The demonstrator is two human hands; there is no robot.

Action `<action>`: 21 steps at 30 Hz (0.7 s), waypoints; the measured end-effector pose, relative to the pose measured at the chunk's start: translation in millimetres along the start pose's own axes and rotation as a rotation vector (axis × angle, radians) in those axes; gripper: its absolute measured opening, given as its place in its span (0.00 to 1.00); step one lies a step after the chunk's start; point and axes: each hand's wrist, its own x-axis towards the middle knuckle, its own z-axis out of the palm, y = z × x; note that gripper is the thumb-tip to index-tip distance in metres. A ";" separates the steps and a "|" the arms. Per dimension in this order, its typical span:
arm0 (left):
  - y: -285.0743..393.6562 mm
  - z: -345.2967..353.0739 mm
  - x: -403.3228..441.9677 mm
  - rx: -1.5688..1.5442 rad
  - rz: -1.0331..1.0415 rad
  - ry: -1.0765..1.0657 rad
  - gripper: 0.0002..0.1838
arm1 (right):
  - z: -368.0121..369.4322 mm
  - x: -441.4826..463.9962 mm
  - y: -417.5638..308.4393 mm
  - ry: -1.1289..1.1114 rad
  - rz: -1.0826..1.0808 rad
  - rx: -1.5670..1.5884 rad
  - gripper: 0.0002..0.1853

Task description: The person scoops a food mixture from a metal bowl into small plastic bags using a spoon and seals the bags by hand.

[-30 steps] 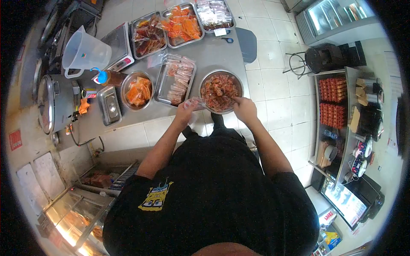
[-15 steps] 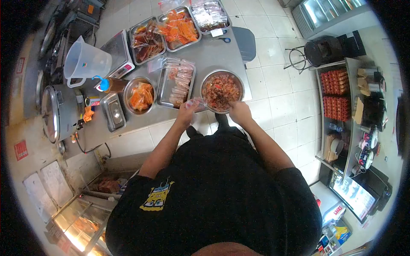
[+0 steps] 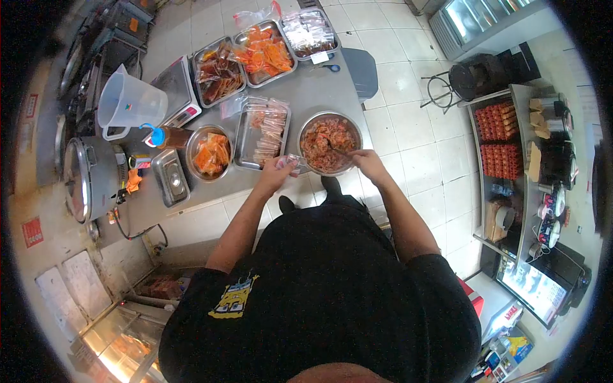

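A steel bowl (image 3: 356, 125) of reddish chopped filling (image 3: 317, 136) stands near the table's front right corner. My right hand (image 3: 370, 166) grips the handle of a spoon (image 3: 340, 152) whose far end sits in the filling. Beside the bowl's lower left edge, my left hand (image 3: 272, 176) pinches a small clear plastic bag (image 3: 291, 164); some reddish filling seems to be inside. Just behind that hand, a steel tray (image 3: 244, 148) holds several thin filled packets (image 3: 269, 131) in rows.
Another steel bowl (image 3: 193, 167) holds orange packets. Farther back are trays of dark slices (image 3: 219, 73), orange pieces (image 3: 269, 54) and wrapped packets (image 3: 308, 30). A scale (image 3: 182, 96), plastic jug (image 3: 131, 99), sauce bottle (image 3: 171, 137) and lidded steel container (image 3: 170, 179) stand left.
My right hand has drawn back to the right, and more of the spoon's handle shows. The bag in my left hand has moved slightly down. The whole view has shifted a little.
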 end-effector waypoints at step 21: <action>63.5 52.0 41.0 0.169 0.177 -0.167 0.20 | -14.3 -94.5 -73.0 0.042 0.094 0.623 0.19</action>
